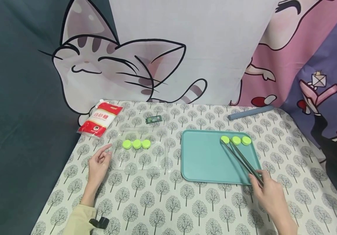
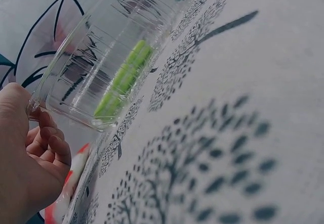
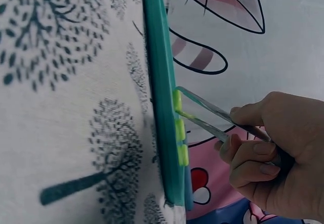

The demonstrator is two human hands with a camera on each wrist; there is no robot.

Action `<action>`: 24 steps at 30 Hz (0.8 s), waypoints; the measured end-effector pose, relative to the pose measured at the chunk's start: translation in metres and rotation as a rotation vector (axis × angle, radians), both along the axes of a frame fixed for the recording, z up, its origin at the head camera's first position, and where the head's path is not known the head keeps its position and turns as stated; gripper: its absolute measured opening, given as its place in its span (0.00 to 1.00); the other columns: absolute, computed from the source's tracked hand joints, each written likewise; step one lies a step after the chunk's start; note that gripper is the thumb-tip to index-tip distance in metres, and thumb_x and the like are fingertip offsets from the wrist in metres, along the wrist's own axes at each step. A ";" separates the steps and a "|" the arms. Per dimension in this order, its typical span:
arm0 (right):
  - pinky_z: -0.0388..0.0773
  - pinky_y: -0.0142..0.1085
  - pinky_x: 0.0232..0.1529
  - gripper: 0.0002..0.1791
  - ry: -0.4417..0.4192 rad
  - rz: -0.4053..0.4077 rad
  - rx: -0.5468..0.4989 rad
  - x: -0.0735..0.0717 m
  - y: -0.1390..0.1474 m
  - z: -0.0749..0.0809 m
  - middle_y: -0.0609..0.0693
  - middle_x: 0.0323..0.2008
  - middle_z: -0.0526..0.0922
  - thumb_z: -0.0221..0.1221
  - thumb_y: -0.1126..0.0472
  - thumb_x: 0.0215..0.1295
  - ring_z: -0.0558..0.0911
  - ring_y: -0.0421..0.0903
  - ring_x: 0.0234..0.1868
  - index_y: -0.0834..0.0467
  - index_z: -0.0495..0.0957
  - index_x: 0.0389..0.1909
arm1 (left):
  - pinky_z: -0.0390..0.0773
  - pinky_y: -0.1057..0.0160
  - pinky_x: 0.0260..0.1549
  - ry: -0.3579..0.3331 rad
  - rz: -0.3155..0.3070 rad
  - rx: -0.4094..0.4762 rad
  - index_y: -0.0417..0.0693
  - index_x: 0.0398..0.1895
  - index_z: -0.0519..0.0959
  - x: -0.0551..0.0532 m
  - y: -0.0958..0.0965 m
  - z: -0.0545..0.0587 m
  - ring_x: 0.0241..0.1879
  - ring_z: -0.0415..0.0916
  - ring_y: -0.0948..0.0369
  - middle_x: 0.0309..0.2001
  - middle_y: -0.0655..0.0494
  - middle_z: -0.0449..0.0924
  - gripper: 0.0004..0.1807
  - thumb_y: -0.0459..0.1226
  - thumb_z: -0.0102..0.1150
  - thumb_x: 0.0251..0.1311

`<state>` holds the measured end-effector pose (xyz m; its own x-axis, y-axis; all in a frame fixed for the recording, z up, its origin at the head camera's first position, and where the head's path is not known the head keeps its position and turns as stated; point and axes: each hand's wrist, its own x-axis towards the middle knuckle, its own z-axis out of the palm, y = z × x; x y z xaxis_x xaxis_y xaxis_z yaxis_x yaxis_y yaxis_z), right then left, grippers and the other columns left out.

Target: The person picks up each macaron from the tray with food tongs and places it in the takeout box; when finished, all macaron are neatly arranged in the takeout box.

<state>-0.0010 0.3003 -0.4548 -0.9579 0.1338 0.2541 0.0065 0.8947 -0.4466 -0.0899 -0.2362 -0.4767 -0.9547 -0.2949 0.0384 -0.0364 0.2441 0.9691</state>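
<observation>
My left hand (image 1: 99, 163) pinches the near-left rim of a clear plastic box (image 1: 139, 164) between thumb and forefinger, the other fingers curled below, as the left wrist view shows. A row of three bright green macarons (image 1: 137, 144) lies inside that box. On the right, my right hand (image 1: 271, 192) grips long metal tongs (image 1: 255, 173). Their tips straddle the leftmost macaron (image 1: 224, 139) of three at the far right of a teal tray (image 1: 203, 160). Two more macarons (image 3: 180, 130) sit beside it in the right wrist view.
Behind the box stretches its clear lid (image 1: 133, 119) with a green label (image 1: 154, 119). A red and white sugar bag (image 1: 100, 119) lies at the back left. Beyond the tray is a grey-blue rod (image 1: 250, 112). A tree-print cloth (image 1: 162, 202) covers the table, with printed curtains behind.
</observation>
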 end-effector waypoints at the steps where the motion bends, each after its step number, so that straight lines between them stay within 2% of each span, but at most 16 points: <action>1: 0.60 0.32 0.12 0.21 0.004 0.000 0.002 0.000 0.000 -0.001 0.49 0.13 0.68 0.60 0.59 0.72 0.65 0.42 0.13 0.75 0.74 0.52 | 0.64 0.73 0.16 -0.003 0.001 0.000 0.36 0.64 0.77 0.000 0.001 0.001 0.16 0.62 0.70 0.20 0.63 0.71 0.20 0.29 0.55 0.70; 3: 0.61 0.32 0.13 0.20 0.016 -0.002 0.004 -0.001 0.000 -0.002 0.50 0.13 0.70 0.61 0.60 0.71 0.66 0.43 0.14 0.75 0.74 0.51 | 0.64 0.73 0.16 -0.010 0.005 -0.004 0.37 0.64 0.77 0.000 0.000 0.001 0.16 0.62 0.70 0.21 0.63 0.71 0.20 0.29 0.56 0.70; 7: 0.61 0.32 0.14 0.19 0.046 0.002 0.021 -0.002 -0.001 -0.006 0.50 0.14 0.71 0.62 0.61 0.69 0.68 0.43 0.15 0.74 0.75 0.51 | 0.63 0.74 0.16 -0.026 0.025 -0.014 0.41 0.65 0.77 -0.005 -0.005 -0.014 0.16 0.62 0.71 0.21 0.64 0.71 0.20 0.31 0.56 0.71; 10: 0.60 0.33 0.15 0.19 0.070 0.014 0.034 -0.003 -0.003 -0.009 0.50 0.14 0.71 0.62 0.62 0.69 0.67 0.43 0.15 0.75 0.75 0.50 | 0.63 0.74 0.16 -0.030 0.035 -0.015 0.42 0.65 0.77 -0.006 -0.006 -0.018 0.16 0.61 0.71 0.22 0.64 0.71 0.20 0.31 0.56 0.71; 18: 0.66 0.36 0.16 0.18 0.125 0.005 0.021 -0.004 -0.010 -0.015 0.57 0.17 0.78 0.64 0.62 0.67 0.73 0.47 0.16 0.73 0.76 0.49 | 0.63 0.73 0.17 -0.024 0.010 -0.026 0.35 0.64 0.76 0.003 0.006 0.010 0.16 0.61 0.71 0.20 0.65 0.69 0.20 0.31 0.55 0.71; 22: 0.61 0.32 0.14 0.17 0.186 0.050 0.002 -0.007 -0.020 -0.008 0.48 0.14 0.71 0.66 0.63 0.64 0.65 0.37 0.14 0.71 0.77 0.48 | 0.63 0.73 0.17 -0.016 0.005 -0.039 0.35 0.64 0.76 0.005 0.007 0.014 0.16 0.61 0.70 0.20 0.66 0.69 0.20 0.31 0.55 0.71; 24: 0.58 0.29 0.13 0.16 0.218 0.104 -0.038 -0.008 -0.029 -0.002 0.44 0.14 0.68 0.67 0.66 0.62 0.60 0.32 0.14 0.70 0.78 0.47 | 0.63 0.73 0.17 -0.013 0.011 -0.033 0.37 0.64 0.76 0.002 0.004 0.006 0.16 0.61 0.70 0.21 0.66 0.70 0.20 0.31 0.56 0.71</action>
<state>-0.0095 0.2716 -0.4566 -0.8900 0.0509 0.4530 -0.1847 0.8682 -0.4606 -0.0880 -0.2325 -0.4708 -0.9520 -0.3040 0.0359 -0.0519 0.2758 0.9598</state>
